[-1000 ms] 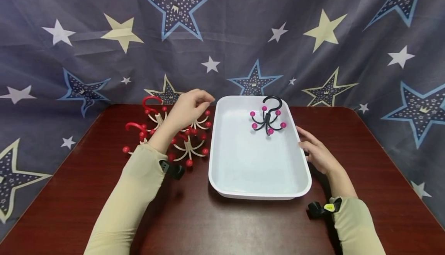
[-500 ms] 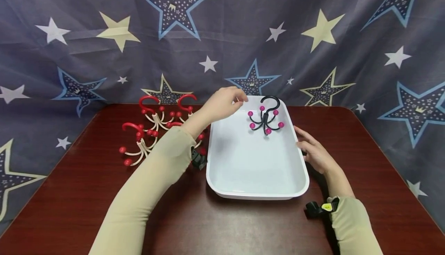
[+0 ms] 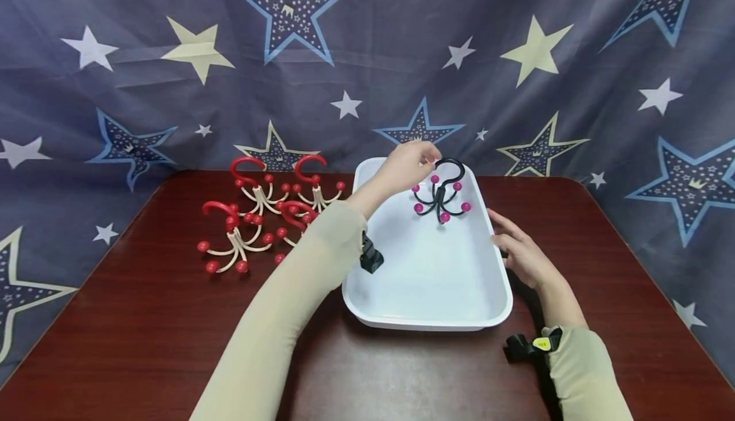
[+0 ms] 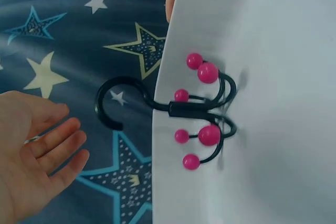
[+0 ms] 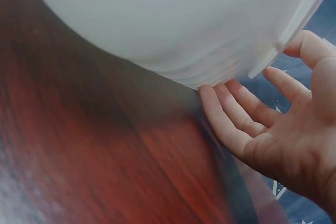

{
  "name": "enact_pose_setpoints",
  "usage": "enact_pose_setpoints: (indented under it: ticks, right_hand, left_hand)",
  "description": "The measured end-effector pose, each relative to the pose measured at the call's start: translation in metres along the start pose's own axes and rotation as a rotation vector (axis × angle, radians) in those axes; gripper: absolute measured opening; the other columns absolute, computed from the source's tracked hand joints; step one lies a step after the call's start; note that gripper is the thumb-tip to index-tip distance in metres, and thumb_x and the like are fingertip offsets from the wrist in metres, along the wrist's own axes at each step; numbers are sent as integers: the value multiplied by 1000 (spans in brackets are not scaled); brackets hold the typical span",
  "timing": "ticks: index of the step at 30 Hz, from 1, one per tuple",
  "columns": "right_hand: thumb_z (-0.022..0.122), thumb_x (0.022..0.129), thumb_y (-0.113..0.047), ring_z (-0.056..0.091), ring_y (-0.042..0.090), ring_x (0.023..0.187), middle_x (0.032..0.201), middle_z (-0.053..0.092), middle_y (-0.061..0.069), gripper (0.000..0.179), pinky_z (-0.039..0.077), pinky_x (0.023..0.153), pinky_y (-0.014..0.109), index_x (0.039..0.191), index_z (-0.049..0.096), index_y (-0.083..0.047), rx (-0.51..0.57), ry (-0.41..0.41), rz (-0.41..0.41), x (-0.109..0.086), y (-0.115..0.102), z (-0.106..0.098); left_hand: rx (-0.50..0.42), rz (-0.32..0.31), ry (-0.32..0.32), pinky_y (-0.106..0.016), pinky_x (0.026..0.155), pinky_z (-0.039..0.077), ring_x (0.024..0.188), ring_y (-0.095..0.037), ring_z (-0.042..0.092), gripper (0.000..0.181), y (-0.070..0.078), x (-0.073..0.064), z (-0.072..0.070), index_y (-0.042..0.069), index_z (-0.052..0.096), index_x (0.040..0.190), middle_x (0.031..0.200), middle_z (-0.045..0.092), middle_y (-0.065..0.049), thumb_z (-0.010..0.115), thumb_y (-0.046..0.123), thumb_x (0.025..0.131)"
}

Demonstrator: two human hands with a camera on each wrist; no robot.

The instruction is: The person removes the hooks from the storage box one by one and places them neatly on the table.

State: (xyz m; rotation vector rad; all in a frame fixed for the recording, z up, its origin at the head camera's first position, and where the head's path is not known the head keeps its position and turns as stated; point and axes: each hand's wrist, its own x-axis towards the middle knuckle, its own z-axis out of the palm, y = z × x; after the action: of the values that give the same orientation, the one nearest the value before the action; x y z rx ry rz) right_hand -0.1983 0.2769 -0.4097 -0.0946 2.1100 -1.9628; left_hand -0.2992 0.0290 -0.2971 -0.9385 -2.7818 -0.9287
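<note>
A black rotating hook (image 3: pixel 440 195) with pink ball tips stands in the white tray (image 3: pixel 427 325), near its back right. In the left wrist view its curved black hanger (image 4: pixel 123 81) rises over the tray rim. My left hand (image 3: pixel 409 161) hovers just left of that hanger, fingers loosely bent and holding nothing; a small gap separates them in the left wrist view. My right hand (image 3: pixel 525 252) rests against the tray's right side. In the right wrist view its fingers (image 5: pixel 231 114) touch the outer wall, with the thumb by the rim.
Several cream hooks with red hangers and red ball tips, such as the front left one (image 3: pixel 237 242), stand left of the tray. My left forearm (image 3: pixel 298 280) partly covers one. The dark red table (image 3: pixel 115 319) backs onto a starry curtain (image 3: pixel 367 57).
My left hand has moved right, from above the red-tipped hooks across the tray to the black hook's hanger. My right hand stays at the tray's right side.
</note>
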Motion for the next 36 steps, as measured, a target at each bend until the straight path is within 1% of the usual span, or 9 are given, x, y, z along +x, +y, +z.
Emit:
enact_pose_setpoints:
  ticks: [5,9,13,16,19,22,26,32,36]
  right_hand:
    - [43,94,-16,54,7,98,114,44,4,57,50,75,33,146,18,-18,17,-18,-19,0,1,-1]
    - [43,94,-16,54,8,98,115,44,4,58,50,76,34,146,18,-18,20,-20,-20,1,0,0]
    - [43,94,-16,54,7,98,115,44,4,58,50,76,33,146,19,-18,14,-9,-17,1,0,0]
    - [43,94,-16,54,7,98,114,44,4,58,50,75,33,146,19,-19,15,-6,-16,2,0,-1]
    - [43,94,-15,55,8,98,114,44,4,58,50,75,34,146,19,-18,19,-6,-13,2,0,-1]
    - [43,94,-15,54,8,97,113,45,4,57,50,75,34,146,19,-18,17,-2,-15,1,1,-1]
    - [43,93,-15,54,8,97,113,45,4,57,50,75,34,146,19,-18,8,6,-21,1,1,0]
    - [42,93,-13,54,8,97,113,44,4,57,51,75,34,146,19,-18,22,-1,-17,0,2,0]
    - [42,93,-12,55,8,95,113,45,4,57,51,73,33,145,20,-17,30,0,-25,1,3,0]
  left_hand:
    - [11,-31,3,-24,95,39,111,-15,52,34,-2,17,15,9,54,123,123,56,-3,54,14,89]
    - [37,-44,-44,-26,103,33,123,-16,45,47,-4,23,23,10,43,135,136,47,-2,54,19,90]
    - [33,-40,-70,-27,105,30,127,-16,41,49,-7,26,29,11,40,137,139,44,-1,53,22,90]
    - [33,-32,-57,-25,101,35,120,-14,48,42,-9,27,32,11,47,132,132,51,-2,52,20,91]
    - [32,-43,-37,-25,91,42,103,-13,56,33,-9,26,35,11,55,124,119,59,-3,51,17,92]
    - [32,-66,-15,-24,84,45,93,-11,58,28,-10,25,37,11,58,118,110,63,-3,51,16,92]
    - [33,-90,15,-25,80,46,90,-11,58,26,-10,23,38,12,60,116,107,65,-1,51,17,92]
    - [-3,-136,40,-24,73,47,82,-11,59,24,-11,17,37,14,61,113,101,65,0,53,18,91]
    - [10,-145,57,-25,75,47,81,-9,61,24,-10,14,34,16,62,113,105,66,1,54,20,91]
